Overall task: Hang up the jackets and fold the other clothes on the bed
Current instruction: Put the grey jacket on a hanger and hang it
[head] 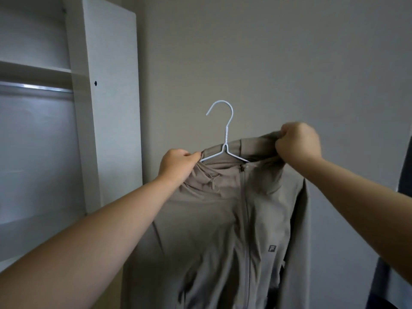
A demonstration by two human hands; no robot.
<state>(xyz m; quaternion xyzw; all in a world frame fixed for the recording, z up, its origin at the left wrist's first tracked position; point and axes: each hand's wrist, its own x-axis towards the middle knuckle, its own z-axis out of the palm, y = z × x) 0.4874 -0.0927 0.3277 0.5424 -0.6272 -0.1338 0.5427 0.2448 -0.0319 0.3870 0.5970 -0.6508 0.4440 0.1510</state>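
Observation:
A taupe zip-up jacket [223, 219] hangs in front of me on a white wire hanger [225, 139], whose hook points left above the collar. My left hand [178, 165] pinches the jacket's left shoulder where the hanger's arm goes under the fabric. My right hand [298, 142] grips the bunched collar or hood fabric at the right, held a little higher. The hanger's right arm is hidden under the cloth. The zip is closed, and a small dark logo shows on the chest.
An open white wardrobe [109, 108] stands at the left, with a metal hanging rail [38, 88] under a shelf. A plain grey wall lies behind the jacket. Something dark [401, 219] runs down the right edge.

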